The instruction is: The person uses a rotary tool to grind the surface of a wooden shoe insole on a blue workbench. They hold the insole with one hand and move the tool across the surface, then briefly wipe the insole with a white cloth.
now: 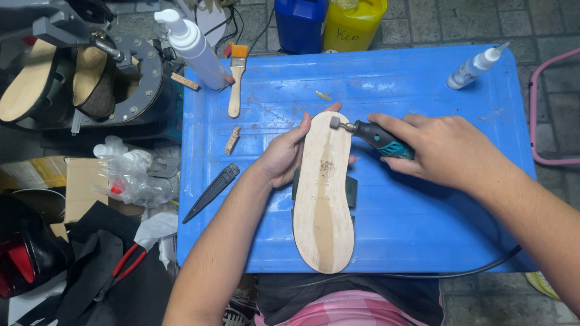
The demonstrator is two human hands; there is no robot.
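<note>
Surface: blue plastic table [423, 223] fills the middle of the frame, grey paving behind it, clutter down the left edge.
Sole: I see a pale tan shoe sole [323, 193] at frame centre, lengthwise, toe end up, resting on a small dark block [351, 191] that shows at its sides.
Left hand: my left hand [283, 156] is closed around the sole's upper left edge, thumb on top, fingertips curling over near the toe.
Right hand: my right hand [444, 148] is wrapped around a black and teal rotary tool [377, 136], whose small grinding tip [334, 122] sits at the sole's upper right edge.
Cord: a black cable [483, 265] runs out along the lower right.
Handling: I judge the sole light, thin and fairly stiff with some flex, its smooth face liable to slide; holding near the toe, close to the worked edge, looks the steadiest place.
Nearby: paintbrush [236, 78] and white pump bottle [194, 45] at upper left, small squeeze bottle [474, 67] at upper right, dark knife sheath [212, 192] left of centre.
</note>
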